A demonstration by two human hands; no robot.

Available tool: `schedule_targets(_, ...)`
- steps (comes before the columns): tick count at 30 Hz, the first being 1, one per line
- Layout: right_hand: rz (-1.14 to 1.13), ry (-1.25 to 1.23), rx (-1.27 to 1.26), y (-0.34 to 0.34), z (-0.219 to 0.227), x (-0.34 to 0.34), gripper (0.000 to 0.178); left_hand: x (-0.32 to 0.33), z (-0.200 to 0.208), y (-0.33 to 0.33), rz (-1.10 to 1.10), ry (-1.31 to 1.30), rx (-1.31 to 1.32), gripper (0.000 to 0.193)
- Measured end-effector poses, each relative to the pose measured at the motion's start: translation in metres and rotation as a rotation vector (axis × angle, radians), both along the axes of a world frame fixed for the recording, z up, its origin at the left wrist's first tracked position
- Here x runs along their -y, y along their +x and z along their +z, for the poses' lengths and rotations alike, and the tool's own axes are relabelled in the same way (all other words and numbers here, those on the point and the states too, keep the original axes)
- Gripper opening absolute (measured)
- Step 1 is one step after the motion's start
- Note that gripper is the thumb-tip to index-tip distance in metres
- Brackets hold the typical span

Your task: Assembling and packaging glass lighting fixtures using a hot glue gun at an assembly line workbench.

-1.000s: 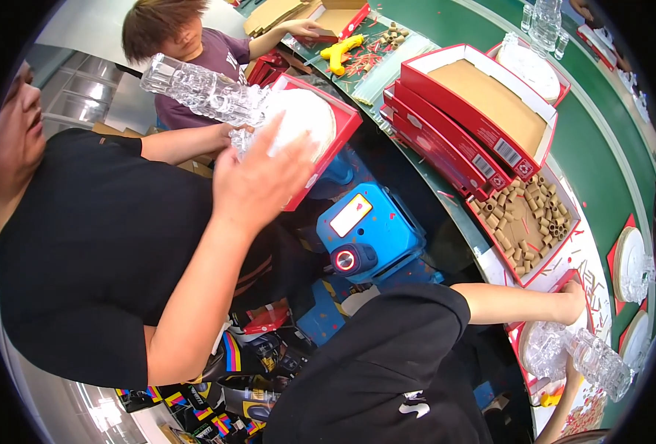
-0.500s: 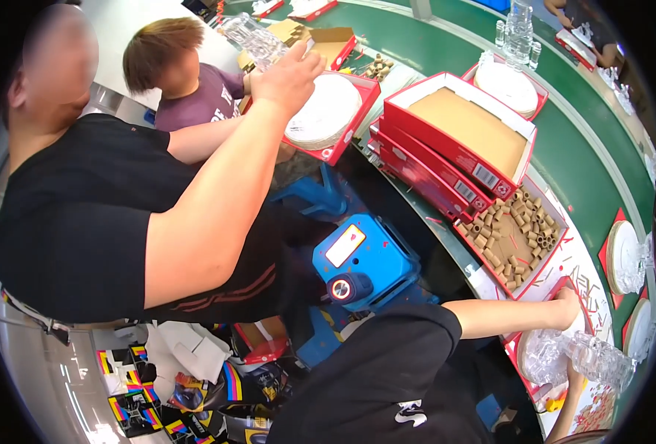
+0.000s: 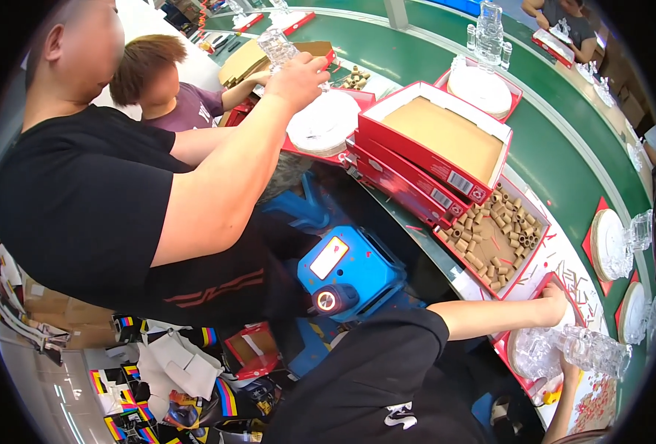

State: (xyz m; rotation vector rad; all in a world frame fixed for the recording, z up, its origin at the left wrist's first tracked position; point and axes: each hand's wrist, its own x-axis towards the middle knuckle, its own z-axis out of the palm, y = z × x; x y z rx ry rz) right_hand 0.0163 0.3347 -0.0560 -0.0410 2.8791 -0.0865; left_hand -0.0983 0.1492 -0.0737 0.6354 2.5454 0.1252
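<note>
My left hand [image 3: 554, 302], at the end of a bare forearm, is closed at the far edge of a red tray [image 3: 519, 362]. Its fingers curl out of sight, so what they hold is hidden. A clear tower-shaped piece [image 3: 600, 352] lies tilted sideways over that tray, beside a round clear-wrapped disc [image 3: 535, 351]. From the lower edge my right forearm rises to my right hand [image 3: 569, 370], which is closed at the narrow end of the clear piece. The piece hides part of its fingers.
An open box of short brown cardboard tubes [image 3: 497, 240] and stacked red boxes [image 3: 435, 140] stand beyond my left arm. A co-worker [image 3: 84, 192] holds a clear tower over white discs [image 3: 324, 122]. A blue stool [image 3: 354, 266] stands between us.
The whole view has shifted, so most things sit a little further left. The co-worker's clear tower stands more upright above the white discs. My hands keep about the same places at the tray.
</note>
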Motion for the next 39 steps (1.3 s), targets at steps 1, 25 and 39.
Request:
schedule_targets(1, -0.037, -0.003, 0.052, 0.000, 0.010, 0.009, 0.060, -0.010, -0.002, 0.003, 0.176, -0.066, 0.008, 0.058)
schedule_targets(25, 0.345, -0.008, -0.223, -0.021, -0.055, -0.045, 0.029, 0.038, 0.023, -0.022, -0.273, 0.374, -0.025, 0.047)
schedule_targets(39, 0.076, -0.390, -0.312, 0.124, 0.053, 0.064, 0.027, 0.172, 0.015, 0.134, -0.301, 0.544, -0.415, 0.013)
